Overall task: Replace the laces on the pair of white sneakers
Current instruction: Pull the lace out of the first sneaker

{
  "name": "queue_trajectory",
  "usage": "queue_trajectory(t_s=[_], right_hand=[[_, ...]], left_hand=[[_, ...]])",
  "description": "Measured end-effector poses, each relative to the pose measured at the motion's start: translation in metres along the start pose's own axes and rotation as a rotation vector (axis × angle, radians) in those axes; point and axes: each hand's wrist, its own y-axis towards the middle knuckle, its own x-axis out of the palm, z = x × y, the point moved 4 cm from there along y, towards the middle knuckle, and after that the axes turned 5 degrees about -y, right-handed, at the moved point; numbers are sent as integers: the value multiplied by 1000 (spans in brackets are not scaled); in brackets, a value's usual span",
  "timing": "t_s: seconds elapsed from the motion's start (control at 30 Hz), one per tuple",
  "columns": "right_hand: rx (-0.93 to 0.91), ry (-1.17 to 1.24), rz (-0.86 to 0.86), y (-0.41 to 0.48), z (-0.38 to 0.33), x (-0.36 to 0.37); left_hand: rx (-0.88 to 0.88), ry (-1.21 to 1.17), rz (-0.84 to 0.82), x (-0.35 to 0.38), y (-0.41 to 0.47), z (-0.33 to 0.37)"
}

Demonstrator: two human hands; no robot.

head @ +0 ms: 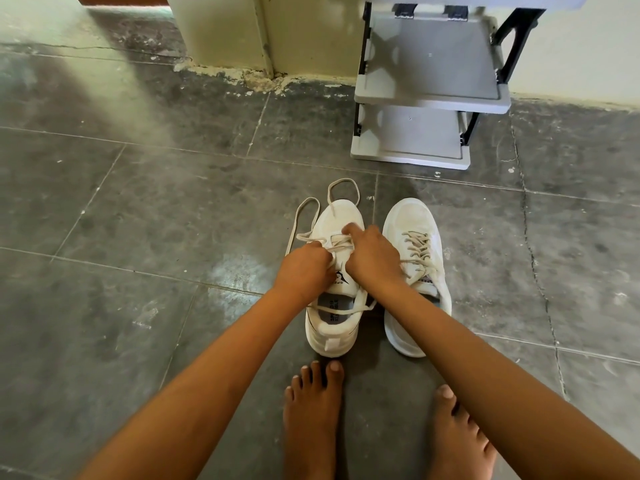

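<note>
A: What have the hands got hold of?

B: The left hand is curled tight, pinching the lace where it crosses the top of the left sneaker. The right hand is bent down onto the same crossing. Its fingertips are hidden under the knuckles, so I cannot tell whether it grips the lace or only presses on it.

A: And the lace itself?

B: It is partly threaded. Two loose loops lie on the floor past the toe, and one strand runs across the shoe's opening.

A: The other shoe?

B: The right sneaker stands just beside it, toe pointing away. The right forearm covers part of its opening. The other lace is threaded through it.

A: Anything else?

B: Bare feet near the heels, the right one cut off at the bottom edge. A grey shelf rack stands by the wall, its top out of frame.
</note>
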Motion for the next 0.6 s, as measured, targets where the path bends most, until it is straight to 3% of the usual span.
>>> queue_trajectory(t_s=[0.2,0.27,0.37,0.4,0.5,0.6], right_hand=[[-114,-311,19,17,-10,-6],[-77,-21,34,22,-9,-11],[75,715,67,27,-9,-28],[81,743,86,29,-8,-34],[24,364,-44,24,3,-32],[-20,262,-231,5,14,-9]], left_hand=[[7,-4,-10,1,-1,-1],[9,7,-21,1,-1,0],[4,20,-43,0,-1,0],[-1,14,-44,0,-1,0],[-26,-40,-24,-2,-3,-4],[-93,-129,11,-6,-4,-11]])
